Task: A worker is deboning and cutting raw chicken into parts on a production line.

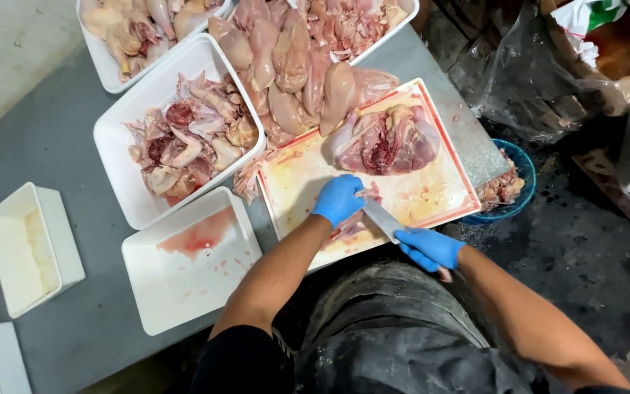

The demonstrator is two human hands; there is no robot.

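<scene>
My left hand (338, 198), in a blue glove, presses on a small piece of raw chicken (353, 222) on the cream cutting board with a red rim (452, 164). Gloved in blue as well, my right hand (429, 248) grips the handle of a knife (382, 218), and the blade lies against that piece beside my left fingers. An opened chicken carcass (390, 138) rests on the far part of the board.
White trays stand on the grey table: one with cut chicken parts (187, 138), one smeared with blood (187, 259), two with whole pieces (297, 58) at the back. A blue bowl of scraps (508, 186) sits below the table's right edge. Plastic bags (548, 73) lie to the right.
</scene>
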